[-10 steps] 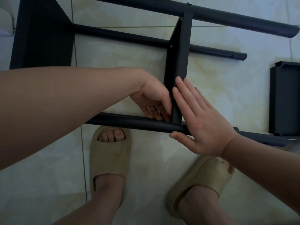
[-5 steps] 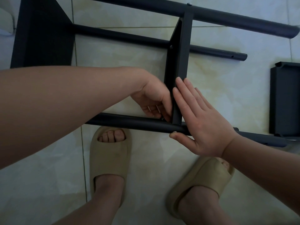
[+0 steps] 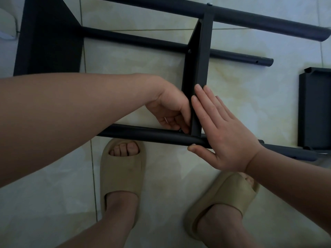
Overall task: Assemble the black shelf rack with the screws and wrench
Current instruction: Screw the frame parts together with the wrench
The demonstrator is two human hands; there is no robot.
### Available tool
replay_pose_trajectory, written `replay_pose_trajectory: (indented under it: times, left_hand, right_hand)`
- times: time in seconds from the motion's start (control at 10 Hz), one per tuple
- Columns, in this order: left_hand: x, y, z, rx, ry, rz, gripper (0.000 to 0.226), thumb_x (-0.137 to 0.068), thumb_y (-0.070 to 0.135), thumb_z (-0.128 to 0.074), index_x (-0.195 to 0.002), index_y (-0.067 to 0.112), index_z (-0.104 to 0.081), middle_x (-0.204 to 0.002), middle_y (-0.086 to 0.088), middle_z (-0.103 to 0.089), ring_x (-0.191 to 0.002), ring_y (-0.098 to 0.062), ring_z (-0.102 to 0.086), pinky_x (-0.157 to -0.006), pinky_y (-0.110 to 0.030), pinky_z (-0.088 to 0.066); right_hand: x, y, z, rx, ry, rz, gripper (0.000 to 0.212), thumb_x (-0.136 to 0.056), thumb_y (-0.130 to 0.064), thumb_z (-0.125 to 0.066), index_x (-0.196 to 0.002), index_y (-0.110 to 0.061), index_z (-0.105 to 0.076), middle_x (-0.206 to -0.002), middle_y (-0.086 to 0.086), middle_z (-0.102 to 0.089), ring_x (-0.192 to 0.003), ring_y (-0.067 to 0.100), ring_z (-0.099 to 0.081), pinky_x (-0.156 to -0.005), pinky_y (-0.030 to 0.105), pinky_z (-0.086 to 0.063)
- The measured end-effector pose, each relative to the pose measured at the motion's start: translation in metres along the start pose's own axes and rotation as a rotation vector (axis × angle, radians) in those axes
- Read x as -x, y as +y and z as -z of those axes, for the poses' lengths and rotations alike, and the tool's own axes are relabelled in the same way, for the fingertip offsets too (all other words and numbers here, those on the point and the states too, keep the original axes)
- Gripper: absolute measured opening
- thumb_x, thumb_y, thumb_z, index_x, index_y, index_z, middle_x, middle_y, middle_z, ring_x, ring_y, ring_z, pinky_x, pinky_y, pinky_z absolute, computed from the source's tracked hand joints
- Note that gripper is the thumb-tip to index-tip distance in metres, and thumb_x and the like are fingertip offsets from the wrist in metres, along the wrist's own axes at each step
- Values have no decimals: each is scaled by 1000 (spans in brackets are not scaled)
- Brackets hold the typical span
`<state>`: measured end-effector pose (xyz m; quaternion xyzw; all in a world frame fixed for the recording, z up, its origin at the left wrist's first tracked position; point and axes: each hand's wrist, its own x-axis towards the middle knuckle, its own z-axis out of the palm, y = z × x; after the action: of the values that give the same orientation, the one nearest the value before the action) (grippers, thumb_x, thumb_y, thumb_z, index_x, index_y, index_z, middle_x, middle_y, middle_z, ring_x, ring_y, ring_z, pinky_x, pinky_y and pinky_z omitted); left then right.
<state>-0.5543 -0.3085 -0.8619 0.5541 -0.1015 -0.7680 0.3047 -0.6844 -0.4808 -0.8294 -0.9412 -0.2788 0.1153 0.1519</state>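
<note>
The black shelf rack lies on its side on the tiled floor, with a near pole (image 3: 143,133), two far poles (image 3: 250,17) and a middle shelf panel (image 3: 198,68) standing between them. My right hand (image 3: 223,133) presses flat against the right face of this panel, thumb under the near pole. My left hand (image 3: 172,111) is curled at the panel's left side where it meets the near pole, fingertips pinching a small dark screw (image 3: 180,130). Another screw head (image 3: 189,51) shows higher on the panel. No wrench is in view.
A second shelf panel (image 3: 46,36) is fixed at the rack's left end. A loose black shelf panel (image 3: 315,108) lies on the floor at the right. My feet in beige slippers (image 3: 121,176) stand just in front of the near pole.
My left hand's fingers have shifted slightly at the joint. The right hand and the rack have stayed in place.
</note>
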Motion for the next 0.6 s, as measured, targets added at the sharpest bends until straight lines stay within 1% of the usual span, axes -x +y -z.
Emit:
replay_pose_trajectory:
  times: [0.1, 0.2, 0.3, 0.4, 0.5, 0.6]
  left_hand:
    - [-2, -1, -2, -25, 12, -11, 14, -93, 14, -60, -92, 17, -74, -82, 3, -68, -69, -10, -55, -75, -24, -48]
    - [-6, -2, -4, -18, 25, -30, 13, -92, 10, -62, -86, 16, -72, -74, 4, -67, -65, -8, -55, -65, -19, -48]
    - [-7, -2, -3, 12, 24, -31, 12, -92, 6, -61, -88, 13, -70, -73, 4, -67, -62, -6, -55, -61, -16, -48]
    - [-4, -2, -3, 29, 6, -29, 12, -92, 3, -60, -95, 11, -69, -76, 3, -66, -64, -6, -55, -63, -16, -48]
    - [-1, -3, 1, 17, 3, -14, 16, -92, 6, -60, -103, 11, -69, -82, 1, -66, -70, -10, -56, -74, -23, -47]
    - [0, -2, 0, -13, -18, 5, 14, -93, 16, -61, -93, 18, -74, -86, 4, -68, -72, -11, -57, -77, -26, -47]
  right_hand:
    - [0, 0, 0, -3, -1, -2, 92, -99, -59, -42, -159, 4, -11, -169, 21, -1, -157, 36, 2, -123, 58, -21]
    - [0, 0, 0, 4, -3, -1, 92, -99, -59, -42, -159, 3, -11, -169, 21, -1, -157, 36, 2, -123, 58, -21]
    - [0, 0, 0, 1, -2, -1, 93, -99, -60, -42, -160, 3, -10, -169, 21, -1, -157, 36, 2, -123, 58, -21]
    - [0, 0, 0, 1, -3, -2, 93, -99, -60, -42, -160, 3, -10, -169, 20, 0, -157, 35, 2, -123, 58, -21]
    - [0, 0, 0, 4, -2, 0, 93, -99, -60, -42, -159, 3, -11, -169, 21, 0, -157, 36, 2, -123, 58, -21]
    - [0, 1, -1, 5, 0, 0, 93, -99, -60, -42, -159, 3, -11, -169, 21, -1, -157, 36, 1, -123, 58, -21]
